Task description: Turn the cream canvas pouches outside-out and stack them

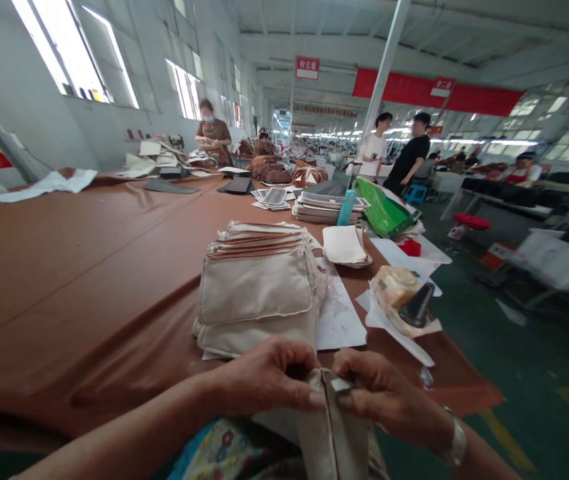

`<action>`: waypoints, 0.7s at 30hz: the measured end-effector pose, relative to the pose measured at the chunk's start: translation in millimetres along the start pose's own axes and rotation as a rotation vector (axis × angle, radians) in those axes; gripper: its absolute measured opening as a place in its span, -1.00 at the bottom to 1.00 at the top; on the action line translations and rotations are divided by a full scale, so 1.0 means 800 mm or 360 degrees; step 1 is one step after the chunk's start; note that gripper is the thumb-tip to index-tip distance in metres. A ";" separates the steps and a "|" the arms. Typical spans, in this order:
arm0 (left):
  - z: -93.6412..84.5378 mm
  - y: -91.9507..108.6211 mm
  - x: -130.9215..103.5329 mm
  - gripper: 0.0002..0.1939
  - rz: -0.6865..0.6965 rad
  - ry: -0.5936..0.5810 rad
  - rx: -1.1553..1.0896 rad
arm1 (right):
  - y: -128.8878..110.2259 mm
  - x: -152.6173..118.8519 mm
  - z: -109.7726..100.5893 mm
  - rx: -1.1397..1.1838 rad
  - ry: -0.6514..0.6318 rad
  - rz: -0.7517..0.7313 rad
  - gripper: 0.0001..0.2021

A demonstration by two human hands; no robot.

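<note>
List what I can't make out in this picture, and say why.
- Lower end of the beige piece: head view, cut off by the bottom edge.
- Far fingertips of the left hand: head view, hidden behind that piece and the hand itself.
- Full shape of the white scrap: head view, partly covered by the right hand.
- Lettering on the far banner: head view, too small.
</note>
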State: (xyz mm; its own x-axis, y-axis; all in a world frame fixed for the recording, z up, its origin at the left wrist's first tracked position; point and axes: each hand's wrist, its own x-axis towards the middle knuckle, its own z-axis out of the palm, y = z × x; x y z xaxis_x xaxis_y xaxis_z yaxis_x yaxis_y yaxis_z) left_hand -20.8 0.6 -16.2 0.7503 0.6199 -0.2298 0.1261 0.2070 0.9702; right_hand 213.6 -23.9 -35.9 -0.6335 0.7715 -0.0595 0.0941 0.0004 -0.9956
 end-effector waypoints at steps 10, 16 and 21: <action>0.018 0.000 0.020 -0.69 0.0016 0.0100 -0.0108 | -0.019 -0.006 -0.008 0.0005 -0.0030 -0.0070 -0.69; 0.024 0.007 0.025 -0.78 -0.0009 0.0086 -0.0098 | -0.019 -0.002 -0.010 -0.0087 0.0033 -0.0081 -0.63; 0.029 0.012 0.031 -0.81 -0.0057 0.0130 0.0145 | -0.021 -0.002 -0.011 -0.0282 0.0174 -0.0033 -0.71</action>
State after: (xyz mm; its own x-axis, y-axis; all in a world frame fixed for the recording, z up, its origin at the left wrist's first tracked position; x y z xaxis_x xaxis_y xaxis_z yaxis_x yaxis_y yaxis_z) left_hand 13.8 0.5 -11.2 0.6895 0.6736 -0.2662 0.2128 0.1629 0.9634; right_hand 219.8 -20.0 -18.1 -0.5502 0.8347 -0.0213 0.2218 0.1215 -0.9675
